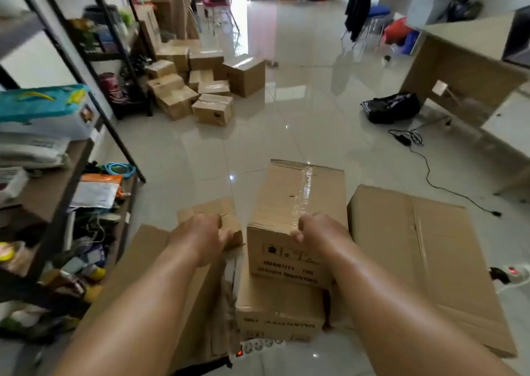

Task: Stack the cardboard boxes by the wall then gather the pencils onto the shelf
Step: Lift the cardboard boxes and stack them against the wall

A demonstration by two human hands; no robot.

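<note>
Many odds and ends crowd the dark wood-and-metal shelf (46,196) on my left; I can't pick out pencils. A loose pile of brown cartons (198,88) waits beyond it. My left hand (200,239) curls over a small brown cardboard box (212,207). My right hand (319,232) grips a tall taped cardboard box (295,194), which sits on a printed carton (278,315) beside a wide flat carton (424,249). Stacking looks barely begun, and the pencils come later.

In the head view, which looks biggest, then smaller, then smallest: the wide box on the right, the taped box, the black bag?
wide box
taped box
black bag
The bag lies farther away, so its true size is unsure.
</note>
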